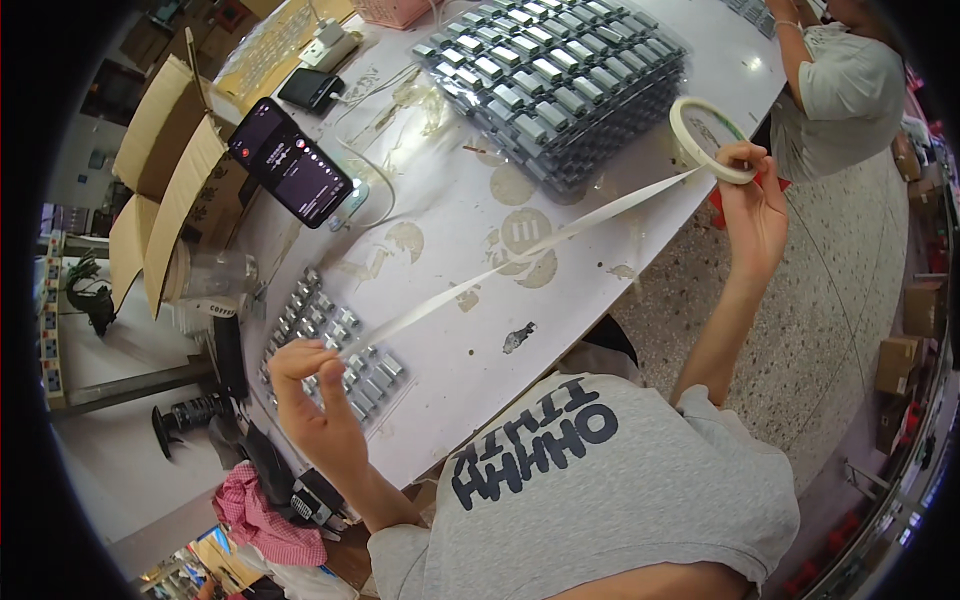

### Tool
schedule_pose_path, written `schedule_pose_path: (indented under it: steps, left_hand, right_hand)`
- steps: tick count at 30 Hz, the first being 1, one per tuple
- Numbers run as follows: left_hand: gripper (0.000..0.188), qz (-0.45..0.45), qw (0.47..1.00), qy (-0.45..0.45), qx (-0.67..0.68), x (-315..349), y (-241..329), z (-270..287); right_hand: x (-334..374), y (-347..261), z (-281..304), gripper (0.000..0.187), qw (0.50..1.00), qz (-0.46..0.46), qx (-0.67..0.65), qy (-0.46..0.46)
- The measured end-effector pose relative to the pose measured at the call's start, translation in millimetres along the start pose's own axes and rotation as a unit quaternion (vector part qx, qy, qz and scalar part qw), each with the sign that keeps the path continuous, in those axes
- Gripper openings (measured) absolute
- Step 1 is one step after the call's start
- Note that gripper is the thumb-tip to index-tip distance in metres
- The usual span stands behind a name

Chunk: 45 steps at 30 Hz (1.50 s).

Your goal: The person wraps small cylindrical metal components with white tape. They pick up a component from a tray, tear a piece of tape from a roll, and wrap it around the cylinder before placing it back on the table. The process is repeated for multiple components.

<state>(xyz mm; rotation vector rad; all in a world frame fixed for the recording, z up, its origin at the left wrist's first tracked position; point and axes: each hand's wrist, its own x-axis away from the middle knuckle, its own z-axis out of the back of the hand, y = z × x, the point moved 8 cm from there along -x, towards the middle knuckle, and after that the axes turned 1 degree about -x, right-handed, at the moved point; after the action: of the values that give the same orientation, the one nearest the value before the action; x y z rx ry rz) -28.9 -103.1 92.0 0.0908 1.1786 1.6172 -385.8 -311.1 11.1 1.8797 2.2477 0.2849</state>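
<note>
My right hand (752, 205) is closed round the rim of a roll of white tape (688, 138), held up beyond the table's right edge. From the roll a long strip of tape (520, 258) stretches across the table to my left hand (318, 405), whose fingers pinch its end. Below and beside my left hand lies a tray of small metal parts (375, 378) in rows, partly hidden by that hand. Farther off, a tall stack of trays (590, 125) filled with similar shiny parts stands near the table's far side.
A lit phone (290, 163) leans on a stand at the left, beside an open cardboard box (185, 195) and a clear plastic cup (215, 278). Cables run to a power strip (328, 45). Another person (840, 85) sits at the far right. Stains mark the white table (440, 410).
</note>
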Motion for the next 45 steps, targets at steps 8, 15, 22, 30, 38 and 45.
schedule_pose_path:
  steps: [8,15,22,30,38,45]
  left_hand:
    - [0.01,-0.016,1.0,0.014,0.023,-4.5,14.0,-10.4]
    - [0.011,0.017,0.992,0.108,-0.06,-23.5,-26.9,56.6]
    - [0.015,0.096,0.988,0.112,-0.051,-27.0,-64.8,84.3]
    - [0.017,0.124,0.987,0.055,-0.082,-14.3,-90.2,59.8]
    - [0.015,0.117,0.987,0.042,-0.099,-11.2,-78.8,43.9]
    - [0.018,0.117,0.981,0.092,-0.125,-18.5,-70.6,66.9]
  right_hand:
    - [34.4,-27.6,-48.5,0.016,0.496,0.641,0.575,-0.113]
    - [6.7,-14.7,-8.1,0.033,0.487,0.124,0.862,-0.07]
    - [12.2,-75.5,-23.3,0.032,0.871,0.006,0.453,-0.192]
    - [-29.4,-185.6,47.6,0.018,0.967,0.172,0.093,0.161]
    - [-30.7,-158.3,-17.7,0.038,0.597,0.605,0.526,0.024]
    - [-51.2,-138.0,-19.9,0.034,0.376,0.622,0.685,-0.036]
